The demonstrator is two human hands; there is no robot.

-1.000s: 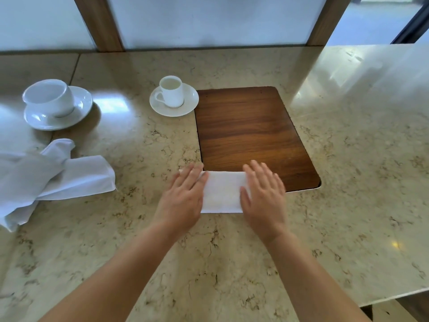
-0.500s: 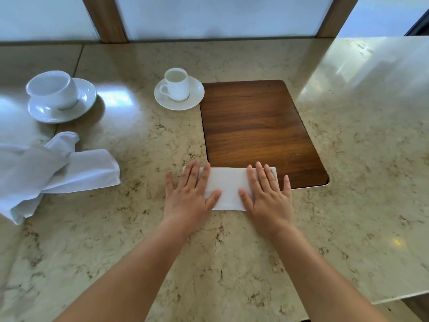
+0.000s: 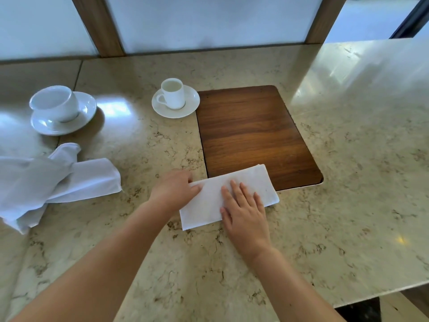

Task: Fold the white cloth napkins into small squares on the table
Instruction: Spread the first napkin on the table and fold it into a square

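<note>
A white napkin (image 3: 209, 201), folded into a long rectangle, lies slanted on the marble table (image 3: 348, 182), its far right corner over the edge of a wooden board (image 3: 253, 131). My right hand (image 3: 243, 208) rests flat on the napkin's middle, fingers spread, pinning it down. My left hand (image 3: 174, 189) pinches the napkin's left end, with the fingers tucked beneath the cloth edge. A loose heap of white napkins (image 3: 46, 180) lies at the left of the table.
A large white cup on a saucer (image 3: 60, 110) stands at the back left. A small espresso cup on a saucer (image 3: 174, 96) sits beside the board's far left corner. The table's front right edge (image 3: 380, 296) runs diagonally; a wall with wooden posts is behind.
The napkin has turned from square-on to slanted. My left hand went from lying flat on it to gripping its left end. My right hand slid toward the middle.
</note>
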